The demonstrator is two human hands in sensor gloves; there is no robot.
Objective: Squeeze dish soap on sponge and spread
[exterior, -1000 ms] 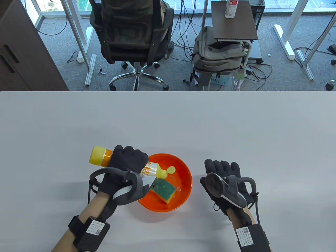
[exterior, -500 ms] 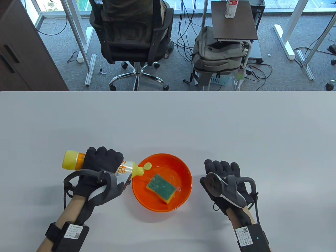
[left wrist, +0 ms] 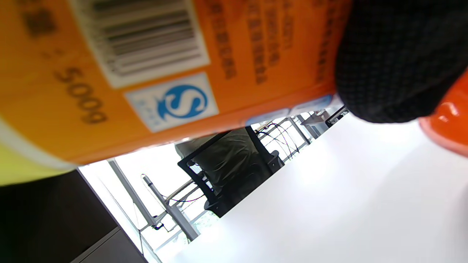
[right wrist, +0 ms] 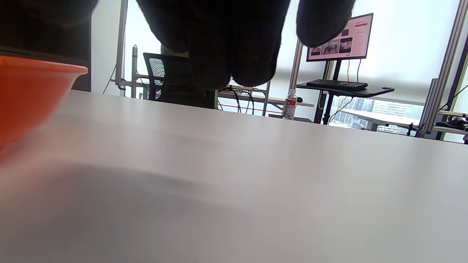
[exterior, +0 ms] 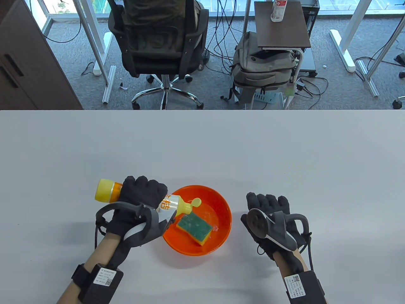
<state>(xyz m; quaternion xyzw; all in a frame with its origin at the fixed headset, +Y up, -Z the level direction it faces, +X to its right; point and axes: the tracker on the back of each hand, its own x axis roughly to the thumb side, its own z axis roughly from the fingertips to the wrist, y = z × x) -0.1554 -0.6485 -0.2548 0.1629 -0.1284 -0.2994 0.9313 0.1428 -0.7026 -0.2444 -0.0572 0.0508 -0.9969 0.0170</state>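
Note:
A green-and-yellow sponge (exterior: 194,228) lies green side up in an orange bowl (exterior: 221,202). My left hand (exterior: 142,193) grips a yellow and orange dish soap bottle (exterior: 109,191) tipped on its side, its open yellow flip cap (exterior: 190,205) over the bowl's left rim, just above the sponge's near-left corner. The bottle's orange label (left wrist: 164,62) fills the left wrist view, with one gloved finger (left wrist: 398,62) on it. My right hand (exterior: 269,209) rests palm down on the table to the right of the bowl, holding nothing; its fingertips (right wrist: 234,40) hang above the table.
The white table (exterior: 202,145) spreads far behind and beside the bowl. The bowl's rim shows at the left edge of the right wrist view (right wrist: 33,91). Beyond the far table edge stand an office chair (exterior: 158,41) and a backpack (exterior: 262,66).
The left hand carried the bottle left, away from the sponge, then back right, so the spout is again over the bowl's left rim. The right hand has not moved.

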